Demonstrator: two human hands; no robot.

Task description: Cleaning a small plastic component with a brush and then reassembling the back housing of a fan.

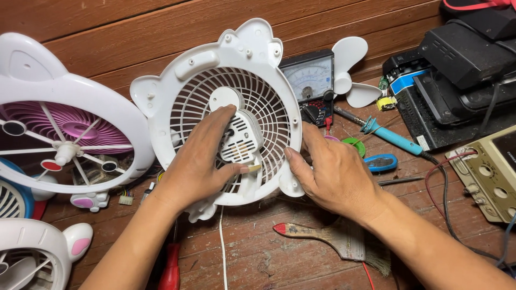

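**What We Count on the Bench**

We count two hands, the left (201, 161) and the right (336, 174), both on one white grille (242, 59). Left of the left hand we see three more fan housings: pink (64, 123), blue (11, 198), white (37, 252). Beyond the right hand: one meter (309, 75), one propeller (349, 70), one soldering iron (389, 135). Below it, one brush (333, 236).

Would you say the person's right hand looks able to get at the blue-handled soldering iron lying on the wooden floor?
Probably yes: the right hand rests on the white fan grille's rim, and the blue-handled soldering iron lies just beyond it, uncovered, with only small bits between them.
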